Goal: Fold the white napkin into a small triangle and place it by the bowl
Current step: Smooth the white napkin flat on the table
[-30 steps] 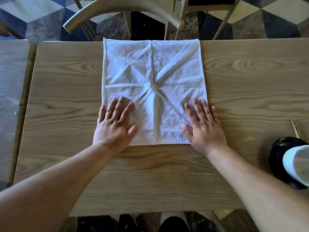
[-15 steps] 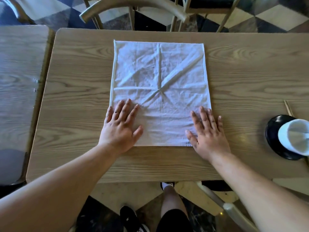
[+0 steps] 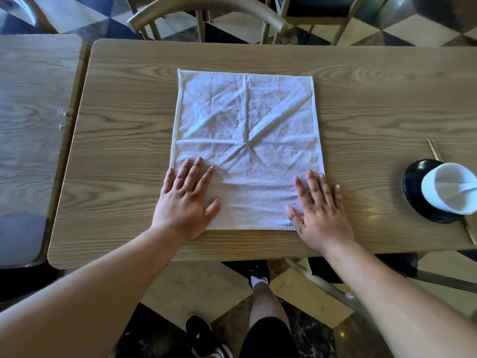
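Note:
The white napkin [image 3: 246, 140] lies spread flat as a square on the wooden table [image 3: 124, 120], with creases crossing at its middle. My left hand [image 3: 185, 200] rests palm down on its near left corner, fingers apart. On the near right corner, my right hand [image 3: 318, 208] lies flat too, partly on the table. The white bowl [image 3: 449, 188] with a white spoon in it sits on a black saucer [image 3: 415, 192] at the right edge, well apart from the napkin.
Wooden chopsticks [image 3: 435, 151] lie beside the saucer. A second table [image 3: 28, 125] stands close on the left. Chairs [image 3: 206, 11] stand at the far side, and a chair frame [image 3: 335, 285] sits under the near edge by my legs.
The view has pulled back and the napkin sits lower from the far edge. Both hands have slid slightly toward the near corners, still flat on the cloth.

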Available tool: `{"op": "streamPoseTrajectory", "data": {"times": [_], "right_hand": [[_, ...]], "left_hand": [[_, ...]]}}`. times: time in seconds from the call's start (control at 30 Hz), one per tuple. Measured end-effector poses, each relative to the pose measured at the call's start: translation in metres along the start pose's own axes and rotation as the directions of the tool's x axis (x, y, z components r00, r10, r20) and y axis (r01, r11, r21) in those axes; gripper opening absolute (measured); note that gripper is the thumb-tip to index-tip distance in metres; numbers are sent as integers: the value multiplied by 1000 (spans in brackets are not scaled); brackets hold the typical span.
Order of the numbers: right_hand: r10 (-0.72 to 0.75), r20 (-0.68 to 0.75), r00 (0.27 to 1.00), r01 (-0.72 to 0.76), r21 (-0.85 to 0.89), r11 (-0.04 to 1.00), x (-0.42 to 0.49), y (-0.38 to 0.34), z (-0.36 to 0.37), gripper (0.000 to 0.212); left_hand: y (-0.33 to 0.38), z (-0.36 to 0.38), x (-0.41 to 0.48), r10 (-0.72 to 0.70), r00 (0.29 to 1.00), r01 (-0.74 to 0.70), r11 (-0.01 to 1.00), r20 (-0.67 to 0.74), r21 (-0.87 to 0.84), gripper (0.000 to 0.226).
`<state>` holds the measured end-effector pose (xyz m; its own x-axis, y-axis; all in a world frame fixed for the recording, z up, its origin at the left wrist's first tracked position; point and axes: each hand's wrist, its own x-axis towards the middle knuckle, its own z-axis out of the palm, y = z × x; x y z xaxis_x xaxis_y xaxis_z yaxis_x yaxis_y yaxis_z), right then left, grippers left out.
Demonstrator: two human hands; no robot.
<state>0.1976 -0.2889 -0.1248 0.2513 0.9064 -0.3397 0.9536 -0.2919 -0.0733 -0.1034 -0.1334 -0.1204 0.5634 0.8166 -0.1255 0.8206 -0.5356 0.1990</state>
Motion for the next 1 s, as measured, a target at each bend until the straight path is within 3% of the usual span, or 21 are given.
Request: {"op": "streamPoseTrajectory", "data": {"times": [1.0], "right_hand": [[-7,-13,1000,7,17,1000,-44,-10,19,76]], "left_hand": [[-2,15,-49,21,999,-21,1000,-26,-10,80]]}}
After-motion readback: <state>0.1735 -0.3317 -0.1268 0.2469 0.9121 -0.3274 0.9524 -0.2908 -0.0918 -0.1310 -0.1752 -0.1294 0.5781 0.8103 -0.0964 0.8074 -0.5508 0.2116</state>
